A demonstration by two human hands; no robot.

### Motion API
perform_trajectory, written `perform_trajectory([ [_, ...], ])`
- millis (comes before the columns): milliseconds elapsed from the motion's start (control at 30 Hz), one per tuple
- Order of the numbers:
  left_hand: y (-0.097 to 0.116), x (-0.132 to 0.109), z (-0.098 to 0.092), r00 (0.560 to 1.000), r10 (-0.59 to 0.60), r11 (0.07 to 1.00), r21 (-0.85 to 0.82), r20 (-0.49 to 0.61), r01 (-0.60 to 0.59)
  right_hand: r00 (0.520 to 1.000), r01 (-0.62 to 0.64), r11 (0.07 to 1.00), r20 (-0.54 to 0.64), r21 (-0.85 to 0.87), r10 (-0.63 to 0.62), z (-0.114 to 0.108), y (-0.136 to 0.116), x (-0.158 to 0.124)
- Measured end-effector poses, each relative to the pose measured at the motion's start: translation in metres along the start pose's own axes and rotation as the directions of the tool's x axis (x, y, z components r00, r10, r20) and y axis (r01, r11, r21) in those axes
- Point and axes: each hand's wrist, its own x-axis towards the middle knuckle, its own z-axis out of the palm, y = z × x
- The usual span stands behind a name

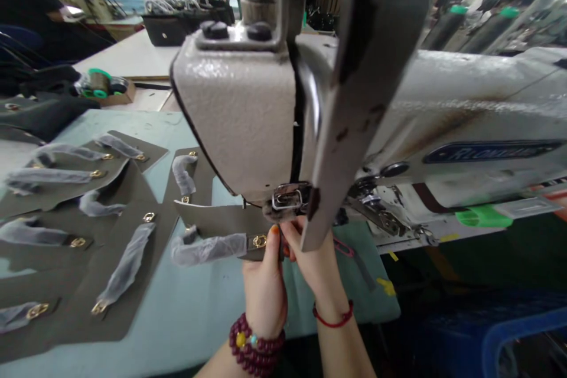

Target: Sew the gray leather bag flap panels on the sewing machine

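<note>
A large off-white sewing machine fills the middle of the view, its head above the needle area. Under it lies an olive-grey leather piece with a gold ring and a strap wrapped in clear plastic. My left hand, wearing a dark red bead bracelet, pinches the leather's edge beside the ring. My right hand, with a red cord on the wrist, grips the same piece just below the presser foot; its fingertips are partly hidden by a grey strip hanging from the machine.
Several more olive-grey leather pieces with plastic-wrapped straps lie spread on the pale blue table to the left. Thread spools sit in a box at the back left. A blue crate stands low right. Other people work in the background.
</note>
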Motion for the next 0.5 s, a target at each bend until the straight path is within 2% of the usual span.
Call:
perform_trajectory([
  [67, -0.006, -0.002, 0.006, 0.999, -0.043, 0.999, -0.032, -0.021, 0.043, 0.999, 0.042, 0.991, 0.017, -0.126, -0.041, -0.006, -0.003, 0.002],
  [133, -0.011, -0.004, 0.004, 0.998, -0.065, 0.997, -0.047, -0.013, 0.064, 0.997, 0.078, 0.980, 0.024, -0.182, -0.074, -0.011, -0.004, 0.000],
  [200, -0.013, -0.010, -0.007, 0.992, -0.106, 0.993, -0.043, 0.070, 0.109, 0.993, 0.120, 0.970, 0.002, -0.210, -0.122, -0.018, 0.003, -0.010],
  [233, -0.010, -0.015, -0.017, 0.978, -0.163, 0.986, -0.012, 0.132, 0.166, 0.988, 0.143, 0.960, -0.021, -0.240, -0.153, -0.023, 0.010, -0.016],
  [267, -0.005, -0.019, -0.028, 0.945, -0.258, 0.966, 0.050, 0.201, 0.253, 0.980, 0.167, 0.944, -0.055, -0.286, -0.190, -0.031, 0.020, -0.024],
  [333, 0.018, -0.023, -0.052, 0.822, -0.481, 0.874, 0.238, 0.306, 0.423, 0.954, 0.201, 0.864, -0.110, -0.462, -0.281, -0.048, 0.046, -0.037],
  [367, 0.035, -0.020, -0.062, 0.759, -0.555, 0.826, 0.338, 0.342, 0.452, 0.934, 0.208, 0.803, -0.129, -0.559, -0.332, -0.057, 0.061, -0.042],
  [400, 0.056, -0.013, -0.068, 0.748, -0.544, 0.824, 0.414, 0.381, 0.388, 0.923, 0.216, 0.725, -0.106, -0.654, -0.371, -0.066, 0.076, -0.045],
  [467, 0.100, 0.017, -0.068, 0.841, -0.286, 0.886, 0.461, 0.459, 0.050, 0.896, 0.211, 0.549, -0.065, -0.809, -0.440, -0.076, 0.101, -0.045],
  [500, 0.121, 0.038, -0.061, 0.878, -0.103, 0.889, 0.440, 0.468, -0.130, 0.888, 0.193, 0.468, -0.049, -0.862, -0.457, -0.078, 0.110, -0.043],
])
